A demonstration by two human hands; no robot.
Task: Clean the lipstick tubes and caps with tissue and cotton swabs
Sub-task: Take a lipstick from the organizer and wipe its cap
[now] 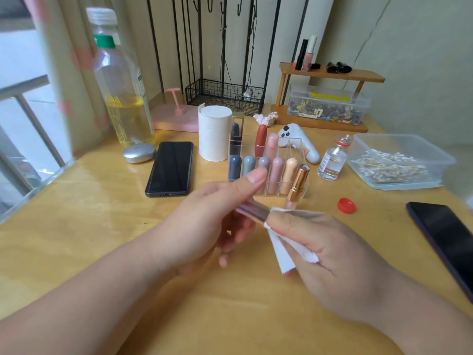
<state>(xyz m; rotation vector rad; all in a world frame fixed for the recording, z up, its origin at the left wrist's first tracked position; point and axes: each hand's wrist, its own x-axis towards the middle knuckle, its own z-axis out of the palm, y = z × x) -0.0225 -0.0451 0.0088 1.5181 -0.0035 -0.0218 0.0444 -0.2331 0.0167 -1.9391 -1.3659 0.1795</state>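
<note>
My left hand (pixel 217 221) pinches a blurred, pale lilac lipstick cap (pixel 252 210) between thumb and fingers. Against the cap's right end my right hand (pixel 330 254) presses a folded white tissue (pixel 286 245). An uncapped gold lipstick tube (pixel 298 184) stands just behind the hands, its pink bullet showing. Behind it a clear acrylic organizer (pixel 294 147) holds several capped lipsticks in blue, grey, pink, peach and red. A clear plastic box (pixel 399 142) of cotton swabs (pixel 389 166) sits at the right. A white tissue roll (pixel 215 133) stands left of the organizer.
On the wooden table: a black phone (pixel 170 169), a second phone (pixel 448 239) at the right edge, a red bottle cap (pixel 346 205), a small glass vial (pixel 332 160), a large oil bottle (pixel 120 83), a silver case (pixel 139 152), a crumpled tissue (pixel 266 118), a white thermometer gun (pixel 299 139).
</note>
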